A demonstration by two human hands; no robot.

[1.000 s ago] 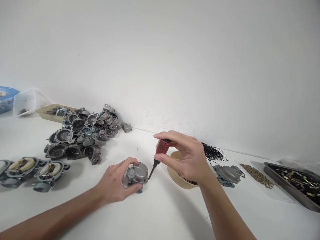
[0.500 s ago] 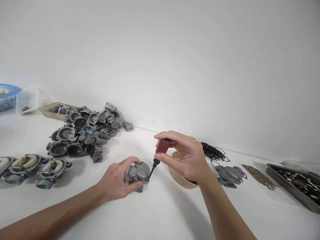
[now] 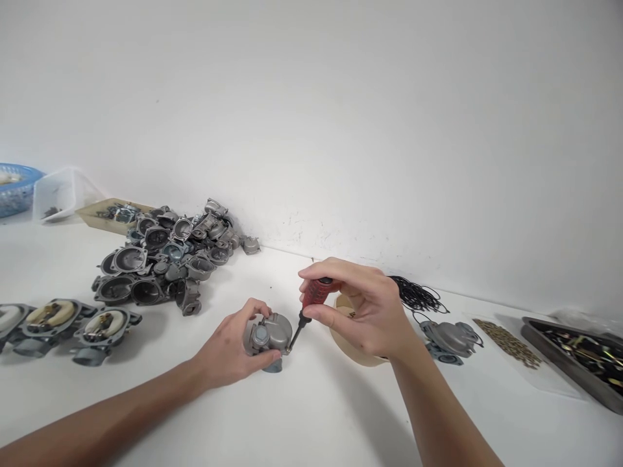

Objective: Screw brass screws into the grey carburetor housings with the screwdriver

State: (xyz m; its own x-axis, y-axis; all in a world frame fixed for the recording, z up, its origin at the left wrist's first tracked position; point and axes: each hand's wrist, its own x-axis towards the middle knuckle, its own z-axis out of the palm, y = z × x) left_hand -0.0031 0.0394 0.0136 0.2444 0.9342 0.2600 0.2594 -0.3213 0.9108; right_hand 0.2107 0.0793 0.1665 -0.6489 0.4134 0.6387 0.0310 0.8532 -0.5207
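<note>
My left hand [image 3: 228, 344] grips a grey metal carburetor [image 3: 280, 332] from its left side, thumb in front and fingers behind, against the white table. Between the thumb and fingers of my right hand [image 3: 365, 311] is a screwdriver [image 3: 316, 295] with a red and black handle. It tilts down to the left, and its tip meets a screw at the carburetor's lower right edge. Behind my right hand stands a cream bowl [image 3: 348, 347], partly hidden. A second carburetor [image 3: 450, 338] with its cover on lies right of my right wrist.
Metal bowl-shaped covers [image 3: 146, 292] are heaped at back left, by a tan tray [image 3: 104, 220], clear bin [image 3: 63, 194] and blue basket [image 3: 19, 194]. Open carburetors [image 3: 104, 327] line the left. Rightward are black rubber rings [image 3: 416, 295], small brass-coloured screws [image 3: 509, 344] and a dark tray [image 3: 559, 370].
The screwdriver handle has turned slightly and dropped a little in my right hand, its tip still at the screw. My left hand keeps its grip on the carburetor. The view has shifted slightly.
</note>
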